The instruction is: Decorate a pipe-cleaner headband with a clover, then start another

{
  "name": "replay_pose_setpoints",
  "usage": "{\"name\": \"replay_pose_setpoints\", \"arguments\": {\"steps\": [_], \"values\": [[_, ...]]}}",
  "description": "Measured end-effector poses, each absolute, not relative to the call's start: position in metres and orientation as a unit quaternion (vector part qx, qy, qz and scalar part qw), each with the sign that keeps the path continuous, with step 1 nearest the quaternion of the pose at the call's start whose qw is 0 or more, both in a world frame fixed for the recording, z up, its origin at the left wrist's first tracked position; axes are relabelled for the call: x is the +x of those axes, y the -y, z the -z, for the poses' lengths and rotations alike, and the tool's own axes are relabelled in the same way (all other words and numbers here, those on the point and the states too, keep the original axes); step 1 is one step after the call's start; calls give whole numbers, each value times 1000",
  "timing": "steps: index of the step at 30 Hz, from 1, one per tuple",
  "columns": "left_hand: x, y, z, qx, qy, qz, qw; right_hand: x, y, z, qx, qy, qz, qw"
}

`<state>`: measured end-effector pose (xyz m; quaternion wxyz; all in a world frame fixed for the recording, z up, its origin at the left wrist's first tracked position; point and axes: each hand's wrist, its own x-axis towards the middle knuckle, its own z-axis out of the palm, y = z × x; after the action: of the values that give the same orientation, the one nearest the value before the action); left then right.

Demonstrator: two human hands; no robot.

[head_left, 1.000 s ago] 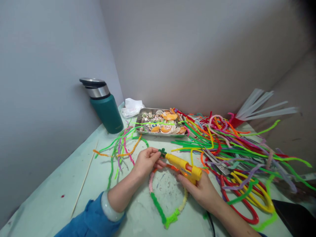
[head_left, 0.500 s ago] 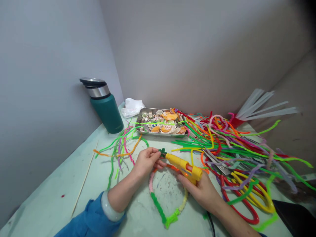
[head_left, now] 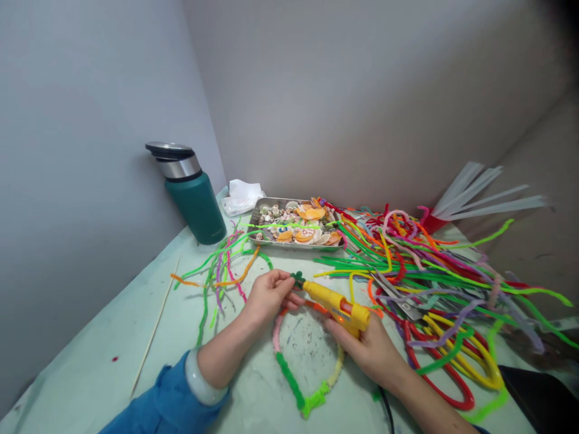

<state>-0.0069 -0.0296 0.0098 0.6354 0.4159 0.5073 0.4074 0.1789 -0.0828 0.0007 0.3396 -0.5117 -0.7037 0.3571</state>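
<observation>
Glue gun [head_left: 328,298] (smooth plastic), metal tray [head_left: 294,245]

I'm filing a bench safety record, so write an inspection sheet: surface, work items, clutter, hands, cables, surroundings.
Surface: pale green tabletop, with a small red spot and dark specks.
Job's things: yellow glue gun, nozzle at a small dark green piece; multicoloured fuzzy ring, partly hidden by the hands.
Clutter: fuzzy stems heaped right, scissors among them; metal tray of shells; teal bottle; thin stick.
Hands: left hand holds the dark green piece; right hand grips the glue gun.
Cables: black cord below the right hand in view; its ends are hidden.
Surroundings: plain grey walls; no other person seen.
</observation>
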Motion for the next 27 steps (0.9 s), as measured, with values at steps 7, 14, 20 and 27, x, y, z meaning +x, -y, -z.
{"name": "replay_pose_setpoints", "arguments": {"steps": [7,14,20,27], "values": [[-7,29,-10,416,-509,-406,635,179,83,2,-511,702,-358,342],[-7,30,-10,411,-508,-411,636,179,84,1,-510,694,-366,352],[-6,30,-10,407,-510,-413,635,179,83,1,-511,706,-353,341],[-7,30,-10,407,-508,-416,635,181,83,3,-511,702,-356,345]]}}
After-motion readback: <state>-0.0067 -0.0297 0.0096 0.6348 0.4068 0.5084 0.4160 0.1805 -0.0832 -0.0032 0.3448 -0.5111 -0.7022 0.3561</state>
